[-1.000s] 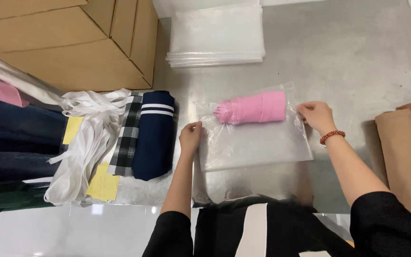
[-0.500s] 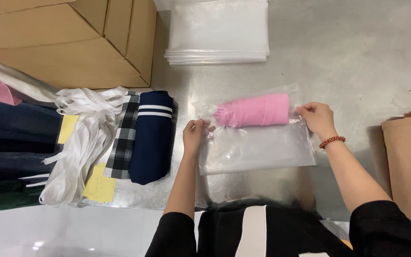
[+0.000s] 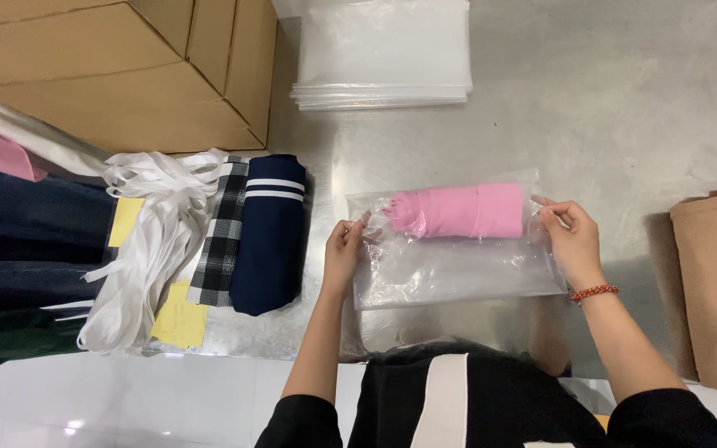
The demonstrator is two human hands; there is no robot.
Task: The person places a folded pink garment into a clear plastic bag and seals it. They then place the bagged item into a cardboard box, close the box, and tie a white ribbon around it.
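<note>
A clear plastic bag (image 3: 458,265) lies flat on the grey bench (image 3: 607,108) just in front of the person, with a rolled pink garment (image 3: 462,211) inside it along the far edge. The left hand (image 3: 343,249) pinches the bag's left edge at about 9 o'clock from the roll, fingertips closed on the film. The right hand (image 3: 570,241), with a red bead bracelet (image 3: 593,292) on its wrist, pinches the bag's right edge at 3 o'clock from the roll. Both hands are grasping the bag, not the garment itself.

At 12 o'clock from the bag, well apart, sits a stack of clear plastic bags (image 3: 383,54). At 9 o'clock lies a folded navy garment with white stripes (image 3: 269,232), touching a black-and-white checked cloth (image 3: 219,232), with a bundle of white straps (image 3: 151,241) and yellow paper tags (image 3: 180,315) beside it. Cardboard boxes (image 3: 126,66) stand at 10 o'clock. Rolled tan fabric (image 3: 715,282) lies at 3 o'clock, near the right hand.
</note>
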